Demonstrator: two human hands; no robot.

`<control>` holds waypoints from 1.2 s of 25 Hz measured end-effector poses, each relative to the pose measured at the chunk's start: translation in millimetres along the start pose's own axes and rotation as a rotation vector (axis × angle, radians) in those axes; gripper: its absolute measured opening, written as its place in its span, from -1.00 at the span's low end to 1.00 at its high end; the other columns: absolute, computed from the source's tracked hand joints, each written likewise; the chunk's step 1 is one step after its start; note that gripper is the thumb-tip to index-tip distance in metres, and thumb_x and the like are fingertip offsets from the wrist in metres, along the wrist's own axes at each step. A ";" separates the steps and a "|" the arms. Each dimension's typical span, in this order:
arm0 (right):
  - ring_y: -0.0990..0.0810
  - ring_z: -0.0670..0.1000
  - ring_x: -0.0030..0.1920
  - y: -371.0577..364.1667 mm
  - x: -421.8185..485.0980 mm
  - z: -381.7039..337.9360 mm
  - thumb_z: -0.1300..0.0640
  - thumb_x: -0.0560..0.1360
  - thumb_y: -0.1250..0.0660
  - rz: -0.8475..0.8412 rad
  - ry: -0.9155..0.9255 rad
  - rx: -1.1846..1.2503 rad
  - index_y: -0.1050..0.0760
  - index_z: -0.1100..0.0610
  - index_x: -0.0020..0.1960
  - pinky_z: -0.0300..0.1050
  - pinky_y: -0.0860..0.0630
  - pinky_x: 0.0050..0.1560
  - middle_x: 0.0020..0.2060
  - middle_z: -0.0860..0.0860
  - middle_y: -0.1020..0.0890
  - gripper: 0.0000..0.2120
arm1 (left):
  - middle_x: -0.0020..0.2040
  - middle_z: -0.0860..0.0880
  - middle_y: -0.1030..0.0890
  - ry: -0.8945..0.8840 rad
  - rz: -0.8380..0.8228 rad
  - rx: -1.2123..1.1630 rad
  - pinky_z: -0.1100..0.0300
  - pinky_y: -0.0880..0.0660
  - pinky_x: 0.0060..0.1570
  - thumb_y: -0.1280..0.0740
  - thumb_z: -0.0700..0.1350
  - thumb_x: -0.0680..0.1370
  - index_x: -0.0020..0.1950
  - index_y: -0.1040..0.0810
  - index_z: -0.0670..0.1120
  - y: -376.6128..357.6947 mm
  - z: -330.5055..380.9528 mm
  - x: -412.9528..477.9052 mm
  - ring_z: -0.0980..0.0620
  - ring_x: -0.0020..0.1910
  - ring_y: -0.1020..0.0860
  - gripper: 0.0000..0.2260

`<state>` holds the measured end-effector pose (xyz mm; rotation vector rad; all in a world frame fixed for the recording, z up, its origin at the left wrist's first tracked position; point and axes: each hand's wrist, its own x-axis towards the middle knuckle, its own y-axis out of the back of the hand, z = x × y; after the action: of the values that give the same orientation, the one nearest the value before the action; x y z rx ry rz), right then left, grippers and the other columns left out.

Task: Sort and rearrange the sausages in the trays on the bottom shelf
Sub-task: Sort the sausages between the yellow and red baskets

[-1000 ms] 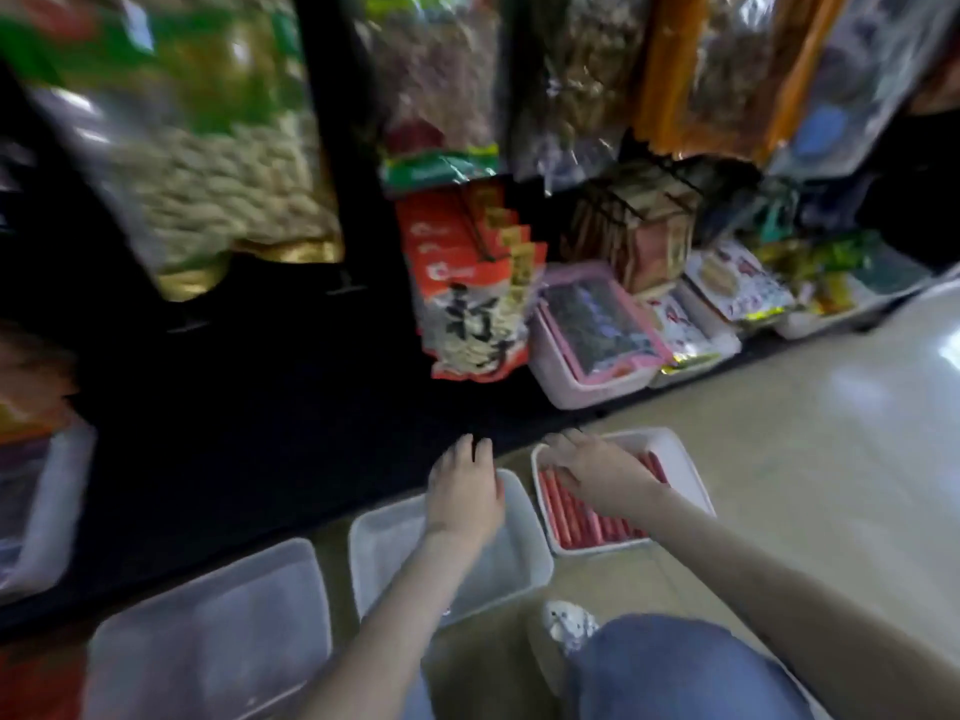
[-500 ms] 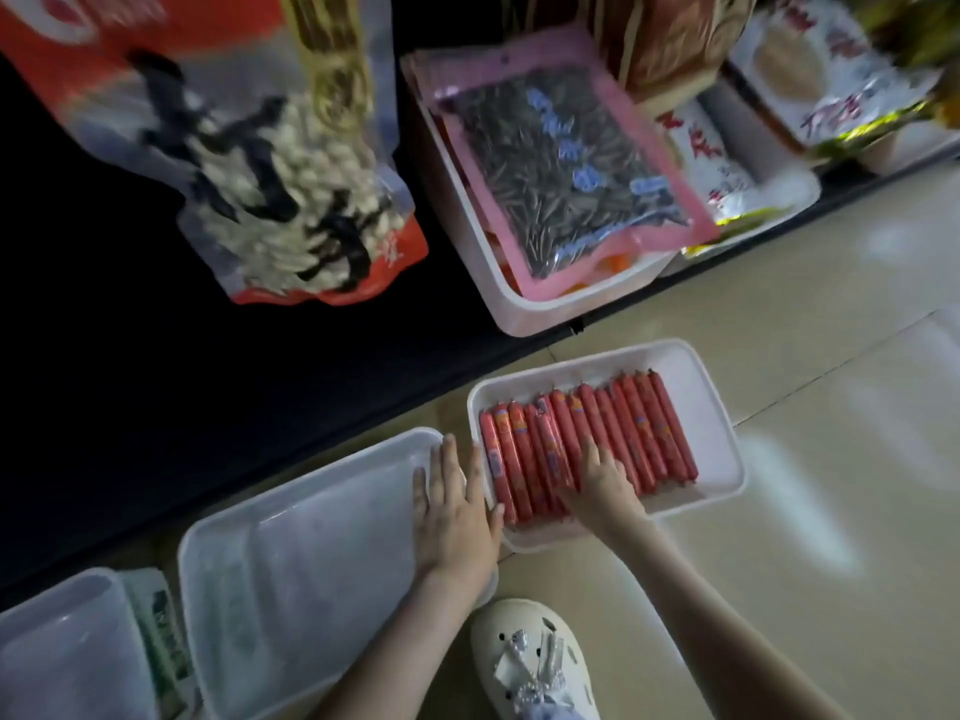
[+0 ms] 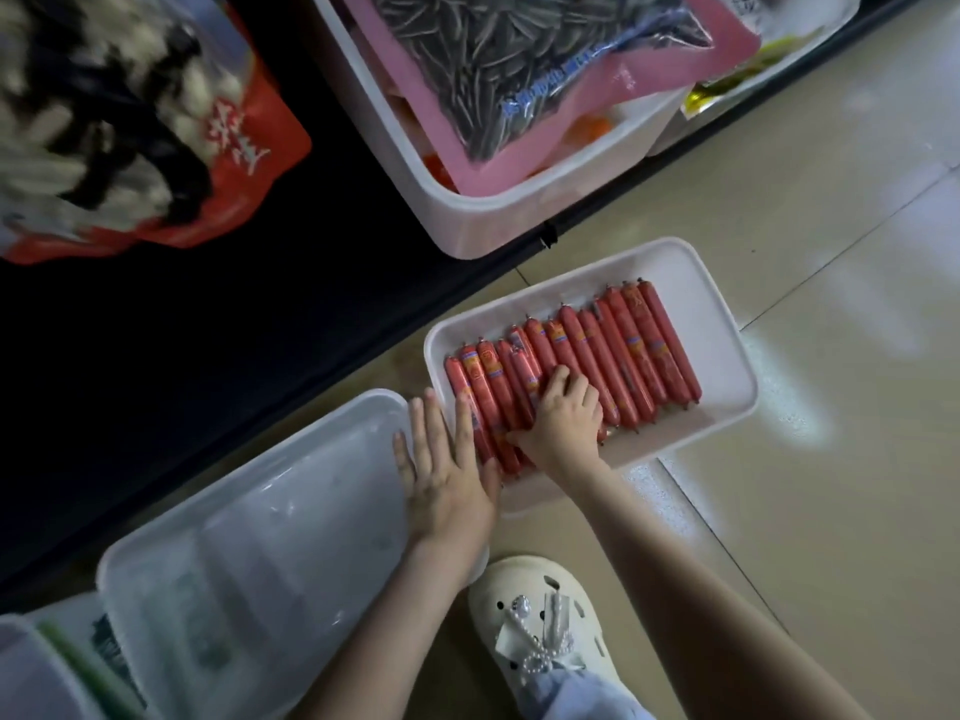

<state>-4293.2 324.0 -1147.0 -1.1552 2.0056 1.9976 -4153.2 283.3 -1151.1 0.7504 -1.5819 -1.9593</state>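
A white tray [image 3: 717, 324] on the tiled floor holds a row of several red sausages [image 3: 618, 350] lying side by side. My right hand [image 3: 566, 418] lies on the near ends of the sausages at the row's left part, fingers bent over them. My left hand [image 3: 447, 470] is flat with straight fingers, spanning the gap between this tray's left rim and an empty translucent tray [image 3: 260, 537]; its fingertips touch the leftmost sausages. The sausage ends under my hands are hidden.
The dark bottom shelf [image 3: 208, 356] runs behind the trays. On it stand a white bin with a pink bag of sunflower seeds [image 3: 524, 70] and a red seed bag [image 3: 130, 122]. My white clog [image 3: 545, 621] is on the floor. Another tray [image 3: 31, 672] sits far left.
The view has dropped and closed in on the sausage tray. My right hand has slid left along the sausages, and my left hand has moved onto the tray's left rim.
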 end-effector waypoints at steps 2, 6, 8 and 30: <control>-0.16 0.21 0.42 -1.0 2.0 1.1 -0.14 0.33 -0.49 -0.030 0.005 0.027 0.12 0.28 0.52 0.09 -0.03 0.46 0.45 0.21 -0.13 0.08 | 0.52 -0.23 -0.03 -0.017 -0.013 0.017 -0.15 0.10 0.44 -0.26 0.09 0.46 0.55 -0.05 -0.16 3.5 -1.5 6.1 -0.16 0.54 0.14 -0.25; -0.18 0.20 0.44 12.8 15.7 4.5 -0.09 0.33 -0.50 -0.078 0.017 0.023 0.09 0.26 0.51 0.14 -0.05 0.45 0.45 0.15 -0.18 0.05 | 0.54 -0.24 -0.08 -0.020 -0.041 0.040 -0.19 0.01 0.44 -0.40 0.06 0.40 0.55 -0.11 -0.17 9.0 -4.4 25.0 -0.18 0.50 0.02 -0.17; -0.20 0.22 0.40 15.2 14.8 1.8 -0.06 0.33 -0.50 -0.081 0.022 0.003 0.08 0.28 0.50 0.15 -0.17 0.39 0.40 0.18 -0.22 0.03 | 0.55 -0.24 -0.05 0.001 -0.081 0.032 -0.21 0.01 0.42 -0.40 0.04 0.41 0.56 -0.08 -0.18 8.8 -1.4 28.0 -0.18 0.50 0.06 -0.17; -0.67 0.08 -0.22 80.3 -42.0 0.0 0.44 0.34 -0.42 -0.526 0.092 1.228 -0.55 0.17 0.00 -0.08 -0.60 -0.21 -0.26 0.07 -0.67 -0.70 | 0.28 -0.04 -0.56 0.670 -0.628 -1.633 0.09 -0.49 0.21 -0.38 0.21 0.45 0.39 -0.42 -0.02 71.3 25.8 55.2 0.00 0.23 -0.55 -0.42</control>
<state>-4307.5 331.5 -1057.9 -1.1746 2.0313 0.2877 -4207.5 249.6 -1082.5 0.9219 0.8135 -2.1715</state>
